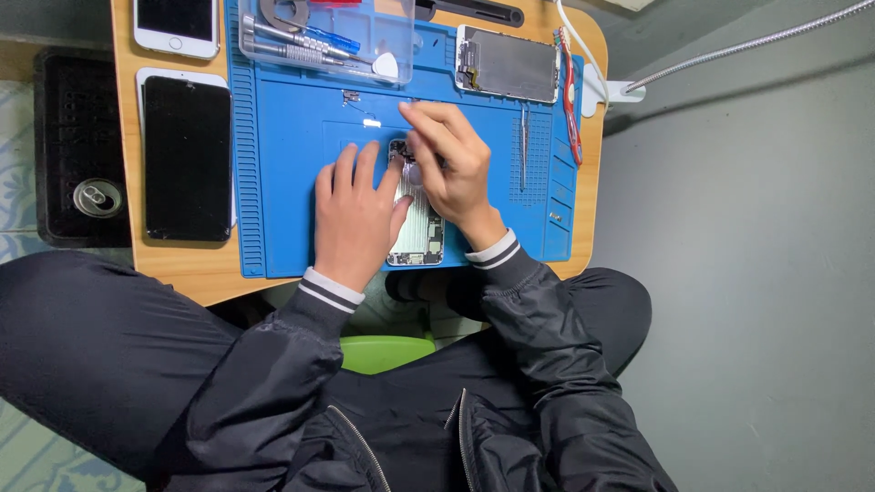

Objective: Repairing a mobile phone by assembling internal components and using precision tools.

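Head view: we press our left hand (355, 219) flat on the opened phone (417, 239) lying on the blue mat (292, 182); our right hand (451, 164) pinches at its top end.

the left hand (355, 219) lies flat on an open phone (417, 239) in the middle of a blue mat (292, 182). the right hand (453, 164) pinches a small part at the phone's top. a black phone (188, 157) lies at nine o'clock, a clear tool box (328, 32) at twelve.
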